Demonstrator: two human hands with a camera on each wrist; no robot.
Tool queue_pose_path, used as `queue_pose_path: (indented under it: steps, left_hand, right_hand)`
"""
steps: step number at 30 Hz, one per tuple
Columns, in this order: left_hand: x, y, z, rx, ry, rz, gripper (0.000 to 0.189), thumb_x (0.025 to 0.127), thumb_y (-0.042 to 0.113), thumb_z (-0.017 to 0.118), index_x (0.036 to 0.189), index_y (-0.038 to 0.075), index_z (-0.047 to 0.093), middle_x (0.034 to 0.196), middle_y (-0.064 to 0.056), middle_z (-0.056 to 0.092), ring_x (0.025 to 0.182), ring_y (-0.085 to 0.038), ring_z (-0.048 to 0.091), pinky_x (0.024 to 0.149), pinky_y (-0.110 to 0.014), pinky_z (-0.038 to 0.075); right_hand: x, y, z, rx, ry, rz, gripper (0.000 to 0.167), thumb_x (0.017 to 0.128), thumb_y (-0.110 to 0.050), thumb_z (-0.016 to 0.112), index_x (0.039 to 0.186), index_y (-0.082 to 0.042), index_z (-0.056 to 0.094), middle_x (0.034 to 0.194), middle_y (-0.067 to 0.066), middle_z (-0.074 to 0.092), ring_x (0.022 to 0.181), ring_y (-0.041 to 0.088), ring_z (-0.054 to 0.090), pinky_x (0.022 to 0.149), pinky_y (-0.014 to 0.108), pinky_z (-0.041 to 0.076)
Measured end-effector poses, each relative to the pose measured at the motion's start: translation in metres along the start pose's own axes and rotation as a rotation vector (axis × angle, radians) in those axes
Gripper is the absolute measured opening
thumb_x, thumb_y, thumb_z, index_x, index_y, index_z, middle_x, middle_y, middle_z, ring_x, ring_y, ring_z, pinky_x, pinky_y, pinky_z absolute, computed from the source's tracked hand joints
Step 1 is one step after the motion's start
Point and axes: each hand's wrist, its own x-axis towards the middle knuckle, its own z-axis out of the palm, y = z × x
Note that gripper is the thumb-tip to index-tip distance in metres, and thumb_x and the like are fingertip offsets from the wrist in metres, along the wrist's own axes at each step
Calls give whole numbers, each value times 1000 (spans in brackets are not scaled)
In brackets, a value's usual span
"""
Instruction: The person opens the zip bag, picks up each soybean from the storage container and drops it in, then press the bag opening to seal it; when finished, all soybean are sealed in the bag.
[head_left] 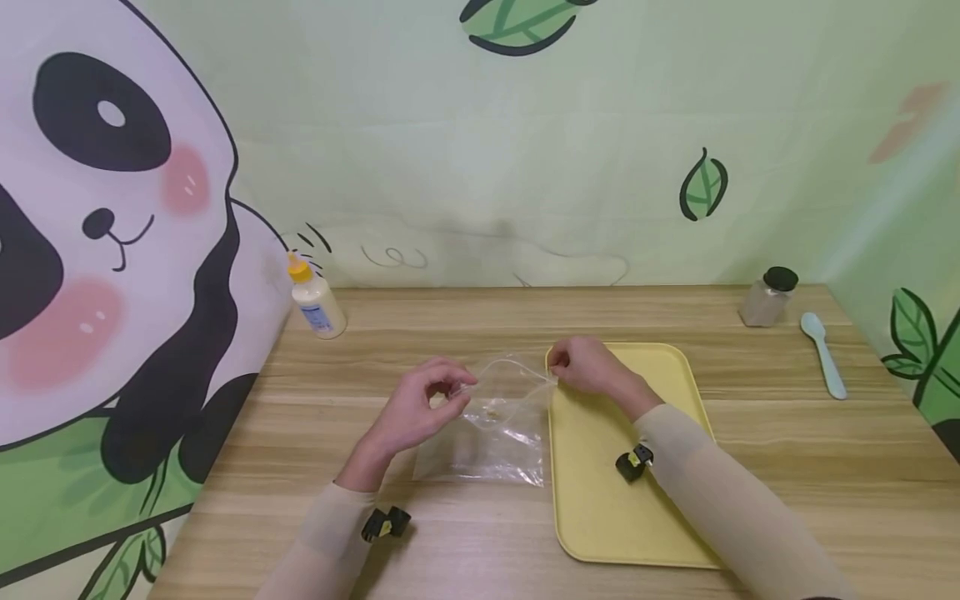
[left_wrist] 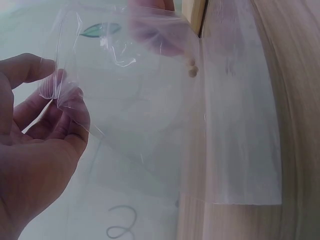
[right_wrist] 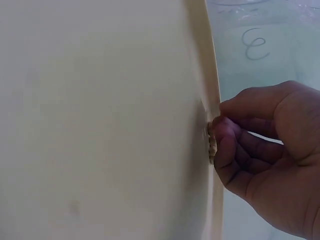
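A clear zip bag (head_left: 487, 454) lies partly on the table, its mouth lifted and gaping. My left hand (head_left: 423, 408) pinches the ribbed zip edge at the bag's left side. Inside are a few small, round, tan bean-like pieces (left_wrist: 192, 68). At the far left corner of the yellow tray (head_left: 622, 500), my right hand (head_left: 588, 364) has its fingers curled and the thumb against them. More small tan pieces (right_wrist: 212, 142) show by those fingertips at the tray's rim; the fingers partly hide them. The bag's right corner reaches the tray's left edge, just below that hand.
At the back left stands a white bottle (head_left: 318, 308) with a yellow nozzle cap. A clear jar (head_left: 767, 300) with a black lid is at the back right, beside a pale blue spoon (head_left: 823, 354). A printed cloth wall (head_left: 420, 150) closes off the table's far edge.
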Motion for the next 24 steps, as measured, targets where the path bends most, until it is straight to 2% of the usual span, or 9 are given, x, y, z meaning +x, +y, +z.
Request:
queue_pose_path:
  steps: [9,20,24]
  left_hand:
    - [0,-1,0,-1,-2,6,19,83,-9,66,101,-4,68,99,-19,65,82,-15,55,76,-29,55]
    - [1,-1,-1,-10,-9,-1,20,83,-8,66,103,-8,67,100,-21,65,83,-18,55,78,-31,56]
    - [1,-2,-1,-8,-7,-4,19,83,-8,66,103,-6,67,100,-22,65,83,-19,56,78,-30,56]
  right_hand:
    - [-5,-2,-12,63,12,8,13,87,-9,65,96,-3,72,87,7,71,77,16,63,73,30,56]
    - [-14,-22,-37,109,99,-39,12,88,-10,66,96,-3,71,84,5,70,76,16,63,70,29,56]
    - [-18,-31,-44,108,129,-73,12,88,-10,66,95,-2,71,83,4,70,74,15,62,68,29,55]
